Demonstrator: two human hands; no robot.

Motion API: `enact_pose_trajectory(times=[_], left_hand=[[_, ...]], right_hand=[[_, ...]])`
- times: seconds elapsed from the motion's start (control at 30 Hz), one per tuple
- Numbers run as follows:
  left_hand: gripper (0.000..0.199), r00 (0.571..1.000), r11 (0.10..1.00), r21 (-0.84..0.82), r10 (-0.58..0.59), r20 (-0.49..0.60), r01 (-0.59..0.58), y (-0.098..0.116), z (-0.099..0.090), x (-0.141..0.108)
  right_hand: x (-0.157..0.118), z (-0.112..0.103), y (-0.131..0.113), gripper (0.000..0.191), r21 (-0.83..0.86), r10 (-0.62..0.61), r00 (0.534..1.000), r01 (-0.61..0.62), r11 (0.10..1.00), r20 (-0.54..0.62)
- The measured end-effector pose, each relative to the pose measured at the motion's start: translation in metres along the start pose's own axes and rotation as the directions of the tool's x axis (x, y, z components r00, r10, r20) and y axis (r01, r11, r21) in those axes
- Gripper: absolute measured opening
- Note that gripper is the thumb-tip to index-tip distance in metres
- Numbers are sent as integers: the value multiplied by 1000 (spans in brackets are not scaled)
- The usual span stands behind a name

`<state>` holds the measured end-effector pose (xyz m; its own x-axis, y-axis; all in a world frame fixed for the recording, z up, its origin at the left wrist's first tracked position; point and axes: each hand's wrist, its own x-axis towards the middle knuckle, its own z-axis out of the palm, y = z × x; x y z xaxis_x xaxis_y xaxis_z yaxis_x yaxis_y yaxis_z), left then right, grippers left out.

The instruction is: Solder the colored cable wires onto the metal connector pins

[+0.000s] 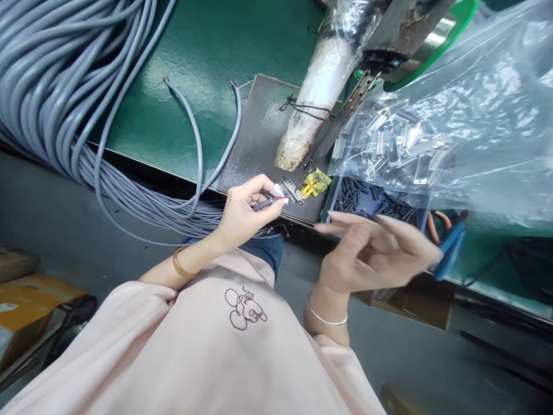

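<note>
My left hand [242,216] is closed on the end of a grey cable [261,204], whose thin coloured wires, one of them red, stick out between the fingertips. Just past those fingertips, a metal multi-pin connector [292,190] lies at the front of a dark board [263,124]. A yellow piece [317,182] sits against the connector's right side. Off to the right, my right hand [375,253] is blurred by motion, its fingers stretched out and apart, with nothing visible in them. It hovers in front of a blue bin [330,202] of small black parts.
A thick coil of grey cable [47,69] hangs over the left table edge. A plastic-wrapped white tube [317,80] and a metal bar [341,121] slope down above the board. At right are a bag of connectors [397,144], a green-rimmed spool [469,17] and blue-handled pliers [450,249].
</note>
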<state>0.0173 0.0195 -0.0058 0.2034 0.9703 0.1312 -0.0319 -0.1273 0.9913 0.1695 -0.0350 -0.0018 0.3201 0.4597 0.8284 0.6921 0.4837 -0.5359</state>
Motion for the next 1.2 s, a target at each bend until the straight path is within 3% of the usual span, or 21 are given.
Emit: enact_pose_trajectory(times=[0.07, 0.13, 0.2, 0.5, 0.77, 1.2], left_hand=[[11, 1000, 1000, 25, 16, -15, -15, -2, 0, -1], [10, 999, 997, 58, 44, -11, -43, -4, 0, -2], [9, 997, 993, 90, 83, -9, -82, -5, 0, -1], [10, 955, 950, 123, 294, -50, -286, -2, 5, 8], [10, 975, 968, 123, 220, -14, -217, -2, 0, 7], [5, 952, 931, 202, 305, 19, -302, -1, -2, 8]], right_hand=[[-2, 0, -4, 27, -135, 16, 983, 9, 991, 183], [-3, 3, -6, 20, -193, -37, 942, 107, 975, 333], [-4, 7, -7, 18, -175, -61, 918, 139, 975, 393], [2, 18, -2, 18, -172, -39, 941, 102, 980, 337], [1, 16, -3, 19, -144, -25, 935, 80, 986, 354], [7, 15, -5, 19, -153, -34, 928, 98, 983, 372]])
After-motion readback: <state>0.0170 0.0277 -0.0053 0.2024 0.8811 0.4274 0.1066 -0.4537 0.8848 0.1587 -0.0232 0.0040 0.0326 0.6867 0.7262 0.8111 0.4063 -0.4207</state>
